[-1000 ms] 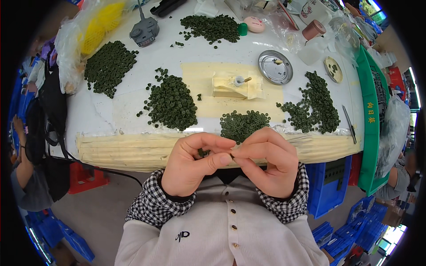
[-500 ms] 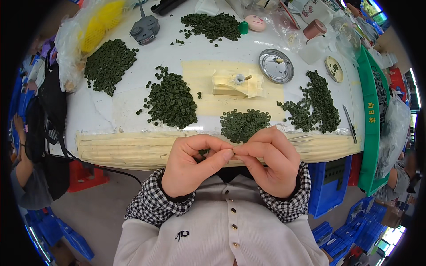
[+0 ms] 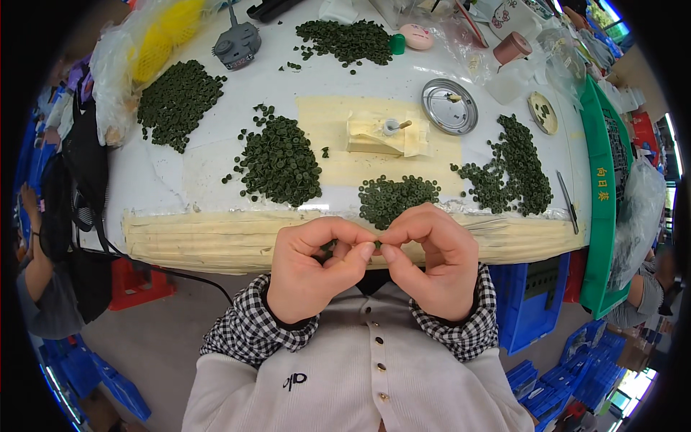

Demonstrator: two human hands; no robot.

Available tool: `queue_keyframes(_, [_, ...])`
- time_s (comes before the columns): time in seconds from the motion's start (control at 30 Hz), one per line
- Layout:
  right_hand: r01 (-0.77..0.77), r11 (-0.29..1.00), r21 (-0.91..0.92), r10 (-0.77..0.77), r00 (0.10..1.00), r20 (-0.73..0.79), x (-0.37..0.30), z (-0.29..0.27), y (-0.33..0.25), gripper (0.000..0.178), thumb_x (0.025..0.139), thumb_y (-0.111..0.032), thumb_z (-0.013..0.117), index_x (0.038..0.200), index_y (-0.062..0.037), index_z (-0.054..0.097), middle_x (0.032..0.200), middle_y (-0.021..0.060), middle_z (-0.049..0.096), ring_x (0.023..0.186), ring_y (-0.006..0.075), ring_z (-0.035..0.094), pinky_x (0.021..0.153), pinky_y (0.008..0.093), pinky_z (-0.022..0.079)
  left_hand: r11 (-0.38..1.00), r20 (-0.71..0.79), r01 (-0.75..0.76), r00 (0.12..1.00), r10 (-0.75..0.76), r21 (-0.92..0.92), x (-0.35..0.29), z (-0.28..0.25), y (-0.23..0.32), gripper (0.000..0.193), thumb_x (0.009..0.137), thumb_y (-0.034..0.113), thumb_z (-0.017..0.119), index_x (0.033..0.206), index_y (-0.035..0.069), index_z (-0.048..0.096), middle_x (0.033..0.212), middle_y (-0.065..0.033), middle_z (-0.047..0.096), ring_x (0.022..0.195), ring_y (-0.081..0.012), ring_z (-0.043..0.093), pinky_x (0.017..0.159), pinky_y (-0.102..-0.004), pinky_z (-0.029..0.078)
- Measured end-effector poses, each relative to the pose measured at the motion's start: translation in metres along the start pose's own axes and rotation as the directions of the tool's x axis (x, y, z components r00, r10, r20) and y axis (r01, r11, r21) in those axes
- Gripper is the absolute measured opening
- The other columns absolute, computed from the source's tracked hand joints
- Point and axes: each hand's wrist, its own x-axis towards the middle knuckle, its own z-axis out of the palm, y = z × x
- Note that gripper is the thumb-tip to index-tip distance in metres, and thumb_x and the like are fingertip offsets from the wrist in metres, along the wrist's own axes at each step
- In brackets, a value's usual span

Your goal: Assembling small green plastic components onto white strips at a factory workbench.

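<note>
Just over the front edge of the table, my left hand (image 3: 306,270) and my right hand (image 3: 437,263) meet fingertip to fingertip. Between thumbs and forefingers they pinch a tiny dark green plastic part (image 3: 377,245), mostly covered by the fingers. More dark green bits (image 3: 327,247) show inside the curl of my left hand. Right beyond my fingers lies a heap of small green ring-shaped wheels (image 3: 396,200). A larger heap of green wheels (image 3: 281,162) is to the left, and another heap (image 3: 518,169) spreads to the right.
A tape-wrapped block (image 3: 381,137) with a short post stands mid-table, near a round metal lid (image 3: 450,106). A pen-like tool (image 3: 567,201) lies at right, beside a green tray (image 3: 601,209). A grey model turret (image 3: 236,45) and more green heaps (image 3: 180,104) sit farther back.
My right hand has turned slightly, its thumb now pressing up against the part from below. My left hand has shifted a little right; more of the green part shows.
</note>
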Motion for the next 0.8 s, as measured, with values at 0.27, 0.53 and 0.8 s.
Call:
queue_keyframes(0.27, [-0.084, 0.994, 0.068, 0.094, 0.983, -0.157, 0.003, 0.006, -0.003, 0.013, 0.073, 0.005, 0.066, 0.084, 0.0013, 0.064, 0.077, 0.0084, 0.061, 0.070, 0.0155, 0.059, 0.064, 0.0263, 0.047, 0.853, 0.025, 0.243, 0.965, -0.261, -0.462, 0.000, -0.001, 0.006, 0.011, 0.090, 0.009, 0.055, 0.097, 0.002, 0.060, 0.072, 0.0004, 0.060, 0.053, 0.0007, 0.037, 0.048, -0.0156, 0.030])
queue_keyframes(0.53, [0.166, 0.757, -0.632, -0.200, 0.980, 0.017, 0.012, -0.019, 0.003, 0.015, 0.066, 0.002, 0.071, 0.078, -0.0021, 0.063, 0.076, 0.0057, 0.057, 0.075, 0.0246, 0.052, 0.066, 0.0324, 0.043, 0.484, -0.050, 0.116, 0.948, -0.316, -0.867, 0.009, -0.031, 0.011, 0.018, 0.098, 0.019, 0.038, 0.097, 0.005, 0.050, 0.074, -0.0025, 0.047, 0.051, -0.0046, 0.031, 0.041, -0.0189, 0.024])
queue_keyframes(0.8, [0.287, 0.629, -0.722, -0.249, 0.955, 0.163, 0.017, -0.004, 0.017, 0.017, 0.067, -0.005, 0.069, 0.081, -0.0073, 0.060, 0.079, 0.0040, 0.051, 0.079, 0.0229, 0.047, 0.071, 0.0344, 0.040, 0.404, 0.006, 0.095, 0.976, -0.216, -0.910, 0.006, -0.033, 0.012, 0.019, 0.096, 0.010, 0.037, 0.106, 0.000, 0.049, 0.082, -0.0058, 0.048, 0.061, -0.0083, 0.037, 0.048, -0.0196, 0.031])
